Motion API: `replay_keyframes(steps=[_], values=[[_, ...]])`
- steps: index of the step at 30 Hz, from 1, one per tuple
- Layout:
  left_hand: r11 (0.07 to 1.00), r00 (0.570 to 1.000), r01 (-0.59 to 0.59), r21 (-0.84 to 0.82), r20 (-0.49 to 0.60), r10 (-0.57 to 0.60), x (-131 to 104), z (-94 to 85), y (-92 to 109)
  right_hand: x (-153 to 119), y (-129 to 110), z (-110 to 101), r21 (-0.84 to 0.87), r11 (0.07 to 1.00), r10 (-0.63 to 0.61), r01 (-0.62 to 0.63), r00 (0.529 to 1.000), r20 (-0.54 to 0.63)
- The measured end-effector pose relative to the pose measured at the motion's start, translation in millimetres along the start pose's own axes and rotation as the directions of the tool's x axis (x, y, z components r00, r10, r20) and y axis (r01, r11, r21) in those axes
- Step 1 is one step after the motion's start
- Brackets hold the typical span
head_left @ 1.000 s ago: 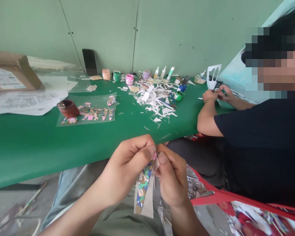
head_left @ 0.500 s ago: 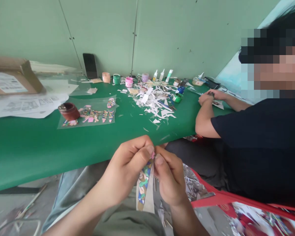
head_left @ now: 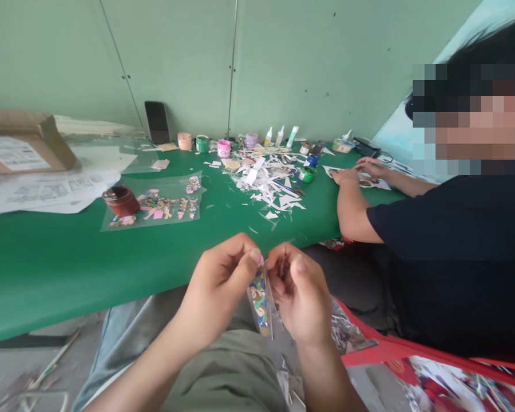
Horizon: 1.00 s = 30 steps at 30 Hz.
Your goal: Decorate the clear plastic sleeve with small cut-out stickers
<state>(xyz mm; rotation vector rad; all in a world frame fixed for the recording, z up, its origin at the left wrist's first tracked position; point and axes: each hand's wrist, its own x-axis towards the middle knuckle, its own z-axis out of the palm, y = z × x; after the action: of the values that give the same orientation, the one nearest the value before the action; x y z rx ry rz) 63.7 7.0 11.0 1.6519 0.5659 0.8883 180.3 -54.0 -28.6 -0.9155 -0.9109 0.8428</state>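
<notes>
1. At ten o'clock from the patterned strip, a cardboard box [head_left: 55,146] sits on the green table [head_left: 47,269].
2. Also toward ten, nearer, a reddish-brown jar [head_left: 122,202] stands on a clear sheet [head_left: 167,182] with patterned pieces.
3. At eleven, a phone [head_left: 157,123] leans against the wall.
4. The left hand [head_left: 223,283] pinches the patterned strip [head_left: 258,303] by its pink top, thumb against forefinger; the strip hangs between both hands.
5. At twelve, white scraps [head_left: 257,174] lie heaped.
6. The right hand [head_left: 306,297] is half curled beside the strip; whether it grips anything, I cannot tell.
7. At two, a co-worker's hand [head_left: 345,175] rests on paper.
</notes>
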Motion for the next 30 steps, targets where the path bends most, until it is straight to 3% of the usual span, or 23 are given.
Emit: replay_keyframes(steps=[3, 7, 14, 18, 22, 24, 28, 30], values=[[0.989, 1.0, -0.026, 0.145, 0.019, 0.023, -1.8, -1.2, -1.8, -0.2, -2.2, -2.1, -0.146, 0.989, -0.022, 0.016, 0.999, -0.038], [0.965, 0.999, -0.03, 0.262, 0.045, 0.019, -3.1, -0.8, -6.1, -0.3, -1.6, -5.4, -0.187, 0.982, -0.029, 0.022, 0.999, -0.033], [0.984, 1.0, 0.002, 0.179, 0.027, -0.007, -4.6, 6.1, -9.6, 1.4, -5.3, -3.2, -0.288, 0.952, -0.131, 0.099, 0.987, -0.093], [0.99, 0.999, 0.024, 0.14, -0.04, -0.018, -5.7, 3.8, -12.0, -1.9, -3.7, -0.1, -0.357, 0.927, -0.143, 0.113, 0.988, -0.06], [0.998, 0.972, 0.003, 0.068, -0.235, 0.013, 2.0, -9.5, -13.8, -4.2, -0.1, -8.6, -0.372, 0.92, -0.163, 0.125, 0.984, -0.073], [1.0, 0.961, -0.004, 0.01, -0.275, 0.007, 5.6, -16.3, -13.6, -1.7, -2.8, -17.3, -0.457, 0.876, -0.219, 0.153, 0.971, -0.095], [0.997, 0.971, -0.047, -0.057, -0.235, 0.033, 4.9, -20.0, -11.2, 5.4, -14.8, -32.4, -0.695, 0.678, -0.406, 0.24, 0.91, -0.082], [0.997, 0.977, -0.06, -0.055, -0.206, 0.047, 2.2, -18.0, -9.8, 4.4, -19.8, -34.0, -0.712, 0.653, -0.385, 0.258, 0.923, -0.019]])
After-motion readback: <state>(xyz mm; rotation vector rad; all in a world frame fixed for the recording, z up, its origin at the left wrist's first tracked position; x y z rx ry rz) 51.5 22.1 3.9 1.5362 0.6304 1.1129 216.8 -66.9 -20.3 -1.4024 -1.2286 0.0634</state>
